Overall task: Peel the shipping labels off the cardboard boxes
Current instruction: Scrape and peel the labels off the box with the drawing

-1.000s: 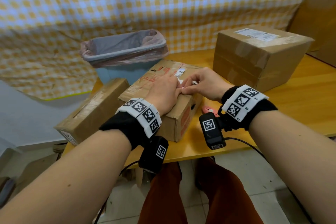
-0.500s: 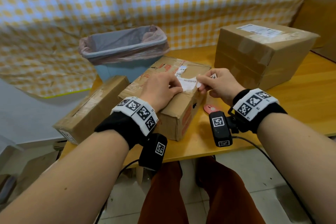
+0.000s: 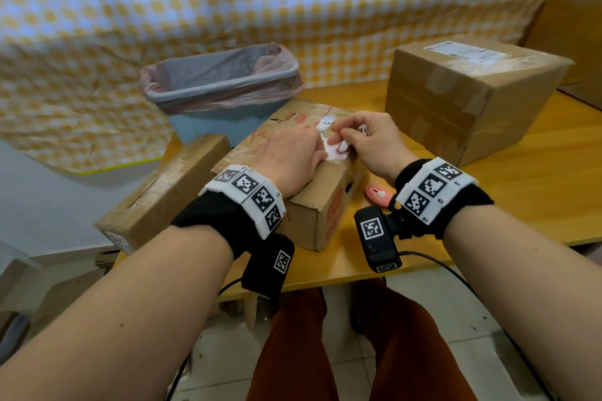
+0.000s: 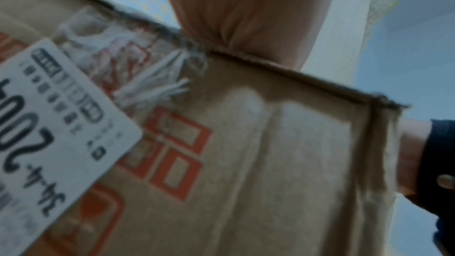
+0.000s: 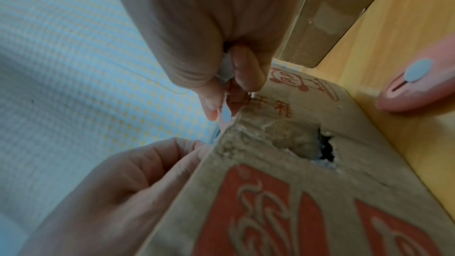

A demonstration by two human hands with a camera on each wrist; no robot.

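Fingers of the right hand (image 3: 371, 140) pinch the white label (image 3: 335, 150) mid-frame; left hand (image 3: 290, 156) presses flat-fingered on the red-printed box (image 3: 325, 205).

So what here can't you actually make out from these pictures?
- Head view: where the label still sticks, hidden by the left hand and right hand.
- Head view: print on the big box's label, too small.
- Left wrist view: small print on a side sticker, blurred and cut off.

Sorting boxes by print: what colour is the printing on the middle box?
Orange-red printing, clearest from the right wrist.
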